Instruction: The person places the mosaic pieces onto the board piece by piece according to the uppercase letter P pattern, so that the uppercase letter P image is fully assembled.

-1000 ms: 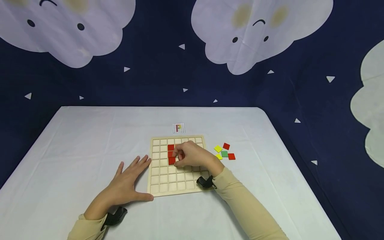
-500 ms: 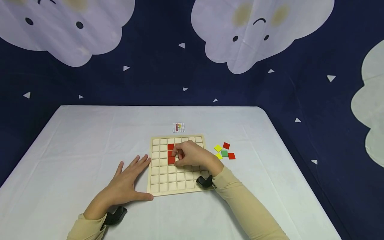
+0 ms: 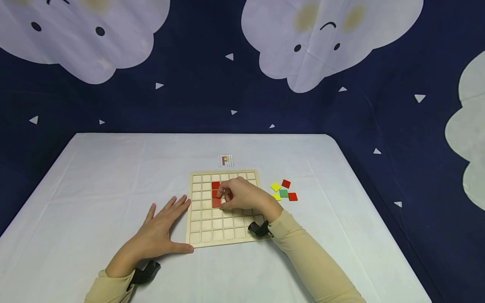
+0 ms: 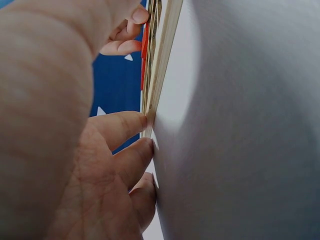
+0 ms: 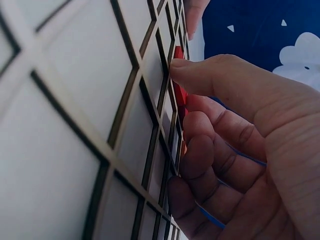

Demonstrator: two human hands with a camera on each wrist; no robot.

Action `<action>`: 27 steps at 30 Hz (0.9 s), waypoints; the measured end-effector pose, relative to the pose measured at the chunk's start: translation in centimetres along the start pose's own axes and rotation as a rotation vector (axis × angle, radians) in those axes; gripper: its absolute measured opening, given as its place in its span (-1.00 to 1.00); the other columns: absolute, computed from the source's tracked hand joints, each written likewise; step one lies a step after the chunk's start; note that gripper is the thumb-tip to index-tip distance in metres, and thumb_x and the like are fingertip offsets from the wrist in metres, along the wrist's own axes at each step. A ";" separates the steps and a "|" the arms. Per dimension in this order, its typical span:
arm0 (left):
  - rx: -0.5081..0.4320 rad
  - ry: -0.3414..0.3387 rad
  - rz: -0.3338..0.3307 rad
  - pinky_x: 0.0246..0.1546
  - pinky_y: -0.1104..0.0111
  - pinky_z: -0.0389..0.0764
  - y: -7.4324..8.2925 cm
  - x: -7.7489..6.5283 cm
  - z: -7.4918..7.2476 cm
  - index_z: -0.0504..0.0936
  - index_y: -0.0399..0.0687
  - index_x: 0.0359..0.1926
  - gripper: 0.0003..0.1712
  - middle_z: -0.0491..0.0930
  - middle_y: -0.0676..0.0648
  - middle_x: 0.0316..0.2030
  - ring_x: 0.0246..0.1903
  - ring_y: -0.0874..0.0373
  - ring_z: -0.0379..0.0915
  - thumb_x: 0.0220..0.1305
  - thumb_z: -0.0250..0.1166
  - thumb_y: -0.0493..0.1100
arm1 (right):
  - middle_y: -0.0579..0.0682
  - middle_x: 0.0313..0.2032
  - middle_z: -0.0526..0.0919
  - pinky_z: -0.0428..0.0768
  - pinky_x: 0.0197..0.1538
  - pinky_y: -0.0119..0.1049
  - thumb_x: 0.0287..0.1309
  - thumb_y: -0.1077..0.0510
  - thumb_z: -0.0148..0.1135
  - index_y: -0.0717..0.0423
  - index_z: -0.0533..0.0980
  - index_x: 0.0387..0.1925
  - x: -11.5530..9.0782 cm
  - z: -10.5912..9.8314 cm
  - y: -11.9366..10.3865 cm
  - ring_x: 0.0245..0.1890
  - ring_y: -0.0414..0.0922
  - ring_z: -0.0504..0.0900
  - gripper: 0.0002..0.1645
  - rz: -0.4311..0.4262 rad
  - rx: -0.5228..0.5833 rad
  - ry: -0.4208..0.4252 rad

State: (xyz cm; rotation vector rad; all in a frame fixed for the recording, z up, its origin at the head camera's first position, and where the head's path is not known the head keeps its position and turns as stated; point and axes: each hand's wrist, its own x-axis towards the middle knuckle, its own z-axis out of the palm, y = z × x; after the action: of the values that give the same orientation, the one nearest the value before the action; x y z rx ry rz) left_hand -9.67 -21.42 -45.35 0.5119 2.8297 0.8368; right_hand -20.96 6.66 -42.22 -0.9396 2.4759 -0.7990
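A wooden grid board lies on the table, with three red tiles in one column of its squares. My right hand is over the board and pinches the lowest red tile between thumb and a finger. In the right wrist view, the thumb presses at the edge of this red tile, while the other fingers curl beside the grid. My left hand is spread at the board's left side. Its fingertips touch the board's edge, and its thumb is at the near left corner.
Right of the board lie loose tiles: two yellow, including one yellow tile, a green tile and two red, including one red tile. A small printed pattern card lies beyond the board. White cloth covers the table.
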 end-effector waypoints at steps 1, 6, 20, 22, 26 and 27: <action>0.000 0.000 0.000 0.50 -0.57 -0.29 0.0 0.0 0.0 0.25 0.03 0.68 0.52 0.17 -0.15 0.69 0.68 -0.34 -0.05 -0.25 0.71 0.47 | -0.22 -0.54 0.57 0.50 -0.14 -0.39 0.20 0.19 0.55 0.07 0.67 -0.14 0.0 0.0 0.0 -0.53 -0.35 0.46 -0.77 0.000 0.000 0.000; -0.002 0.000 -0.001 0.50 -0.57 -0.29 0.0 0.0 0.0 0.24 0.03 0.68 0.52 0.16 -0.15 0.69 0.68 -0.34 -0.05 -0.26 0.71 0.47 | -0.21 -0.54 0.58 0.50 -0.21 -0.43 0.19 0.21 0.54 0.08 0.67 -0.15 0.0 0.0 0.1 -0.53 -0.34 0.46 -0.78 -0.003 0.016 -0.002; 0.013 0.006 -0.001 0.50 -0.58 -0.26 0.0 0.2 0.1 0.24 0.00 0.68 0.53 0.17 -0.17 0.69 0.67 -0.35 -0.03 -0.26 0.72 0.46 | -0.19 -0.53 0.58 0.47 -0.28 -0.45 0.22 0.20 0.54 0.09 0.69 -0.13 -0.7 -1.1 1.1 -0.52 -0.34 0.46 -0.79 -0.025 0.050 0.007; 0.013 0.009 -0.001 0.49 -0.58 -0.26 0.1 0.1 0.1 0.24 0.00 0.68 0.53 0.17 -0.17 0.69 0.67 -0.36 -0.02 -0.26 0.72 0.46 | -0.20 -0.54 0.58 0.48 -0.27 -0.44 0.22 0.20 0.54 0.09 0.70 -0.12 -0.9 -1.4 1.5 -0.53 -0.34 0.45 -0.79 -0.021 0.055 0.016; 0.011 0.014 0.003 0.49 -0.58 -0.26 0.1 0.1 0.2 0.25 -0.01 0.68 0.53 0.17 -0.17 0.69 0.67 -0.36 -0.02 -0.26 0.72 0.45 | -0.19 -0.52 0.60 0.52 -0.25 -0.41 0.23 0.18 0.54 0.09 0.71 -0.09 -1.7 -2.2 2.4 -0.52 -0.32 0.47 -0.76 0.013 0.065 0.043; 0.012 0.014 0.004 0.49 -0.58 -0.26 0.1 0.1 0.2 0.25 -0.01 0.68 0.53 0.17 -0.17 0.69 0.67 -0.36 -0.02 -0.26 0.72 0.45 | -0.18 -0.51 0.61 0.52 -0.25 -0.40 0.23 0.17 0.54 0.10 0.71 -0.09 -1.9 -2.4 2.6 -0.51 -0.31 0.48 -0.76 0.023 0.067 0.053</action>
State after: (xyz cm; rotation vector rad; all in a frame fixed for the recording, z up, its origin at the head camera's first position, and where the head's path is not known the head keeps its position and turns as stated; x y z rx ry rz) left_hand -9.72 -21.19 -45.49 0.5162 2.8494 0.8277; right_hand -22.12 10.54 -41.72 -0.8754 2.4832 -0.9043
